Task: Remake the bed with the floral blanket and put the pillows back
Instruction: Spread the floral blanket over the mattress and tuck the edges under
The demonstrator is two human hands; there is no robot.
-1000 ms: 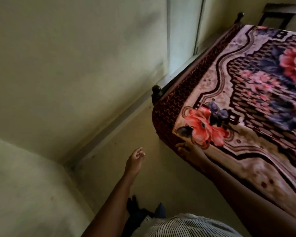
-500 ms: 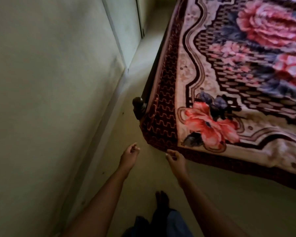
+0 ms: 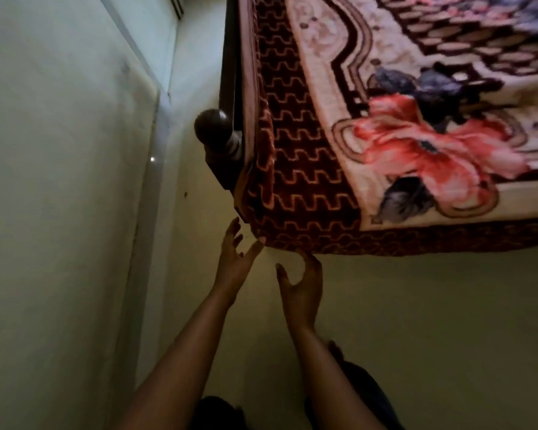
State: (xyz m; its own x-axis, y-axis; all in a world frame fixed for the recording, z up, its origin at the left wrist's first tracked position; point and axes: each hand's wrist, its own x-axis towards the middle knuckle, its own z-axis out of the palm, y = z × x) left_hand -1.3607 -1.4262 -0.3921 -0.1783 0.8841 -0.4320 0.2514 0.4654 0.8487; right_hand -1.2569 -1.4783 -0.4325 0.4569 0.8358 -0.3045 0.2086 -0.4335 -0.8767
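In the head view, one blanket (image 3: 401, 119) fills the upper right of the frame, spread flat over the bed with its corner hanging at centre. It is plush, with a dark red border of pale zigzag lines, a cream band inside that, and a brown lattice field toward the top right. One large red flower (image 3: 432, 150) with grey-blue leaves sits in the cream corner; other blooms at the top edge are cut off. Two hands reach up from the bottom centre. The left hand (image 3: 235, 265) has its fingers straight and spread, the tips just at the hanging corner, the thumb touching the hem. The right hand (image 3: 302, 283), just beside it, has fingers loosely curved with the tips against the hem's underside and the thumb held apart; it pinches nothing. One round dark bedpost knob (image 3: 213, 127) shows left of the blanket's edge. A pale wall (image 3: 59, 181) fills the left, a plain floor (image 3: 416, 321) the lower right.
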